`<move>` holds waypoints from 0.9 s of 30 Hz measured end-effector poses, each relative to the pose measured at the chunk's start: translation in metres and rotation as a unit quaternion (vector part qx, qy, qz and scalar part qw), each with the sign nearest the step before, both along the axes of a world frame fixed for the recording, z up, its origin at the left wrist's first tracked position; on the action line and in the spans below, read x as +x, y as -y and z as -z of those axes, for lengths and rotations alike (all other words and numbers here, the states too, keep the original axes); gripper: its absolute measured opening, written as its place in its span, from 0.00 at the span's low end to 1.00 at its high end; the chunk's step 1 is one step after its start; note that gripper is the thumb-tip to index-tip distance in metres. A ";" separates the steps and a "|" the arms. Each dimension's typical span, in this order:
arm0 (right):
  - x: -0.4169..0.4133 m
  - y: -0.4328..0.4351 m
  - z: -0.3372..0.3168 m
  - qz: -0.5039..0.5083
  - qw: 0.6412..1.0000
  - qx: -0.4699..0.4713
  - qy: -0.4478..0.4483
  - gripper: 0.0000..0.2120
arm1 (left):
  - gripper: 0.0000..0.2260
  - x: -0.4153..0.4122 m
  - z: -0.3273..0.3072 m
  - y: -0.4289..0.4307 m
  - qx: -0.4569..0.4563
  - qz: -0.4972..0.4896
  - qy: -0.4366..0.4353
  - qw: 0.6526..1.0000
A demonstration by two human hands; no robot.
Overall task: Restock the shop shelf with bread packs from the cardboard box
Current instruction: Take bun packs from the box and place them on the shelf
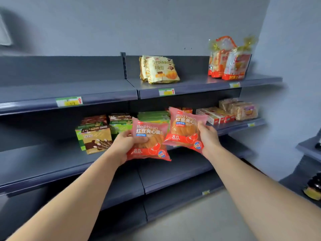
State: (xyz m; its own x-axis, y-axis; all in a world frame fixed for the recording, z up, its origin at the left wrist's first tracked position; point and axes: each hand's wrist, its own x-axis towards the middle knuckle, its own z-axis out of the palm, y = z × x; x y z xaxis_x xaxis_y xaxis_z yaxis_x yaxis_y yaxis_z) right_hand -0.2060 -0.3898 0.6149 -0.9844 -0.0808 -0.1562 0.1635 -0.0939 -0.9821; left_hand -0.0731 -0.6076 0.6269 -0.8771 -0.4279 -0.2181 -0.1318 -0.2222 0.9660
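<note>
Red bread packs, one in left hand (127,141), one in right hand (207,136).

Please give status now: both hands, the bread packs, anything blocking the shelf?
Left hand holds one red bean bread pack. Right hand holds a second pack. Both in front of middle shelf, not placed. Snack boxes behind; front shelf space free.
</note>
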 end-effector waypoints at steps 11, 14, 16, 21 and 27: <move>-0.015 0.150 -0.088 -0.172 0.982 -0.080 -0.022 0.19 | 0.18 -0.011 -0.080 0.088 -0.046 -0.124 -0.098 0.986; -0.025 0.174 -0.107 -0.227 0.969 -0.088 -0.037 0.15 | 0.20 -0.027 -0.095 0.113 -0.058 -0.151 -0.114 0.980; -0.037 0.193 -0.119 -0.241 0.965 -0.089 -0.060 0.19 | 0.25 -0.037 -0.105 0.130 -0.076 -0.166 -0.126 0.975; -0.075 0.242 -0.145 -0.273 0.948 -0.110 -0.124 0.34 | 0.29 -0.061 -0.125 0.173 -0.127 -0.225 -0.155 0.953; -0.114 0.307 -0.164 -0.273 0.944 -0.082 -0.169 0.33 | 0.31 -0.089 -0.142 0.228 -0.150 -0.273 -0.165 0.936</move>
State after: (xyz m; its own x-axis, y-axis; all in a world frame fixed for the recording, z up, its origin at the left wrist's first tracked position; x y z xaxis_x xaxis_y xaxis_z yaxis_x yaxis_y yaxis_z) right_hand -0.3204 -0.6963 0.7789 -0.7804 -0.5861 0.2179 -0.0891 -0.2408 -0.9665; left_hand -0.1622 -0.8358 0.7689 -0.5093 -0.8302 0.2269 0.2380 0.1176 0.9641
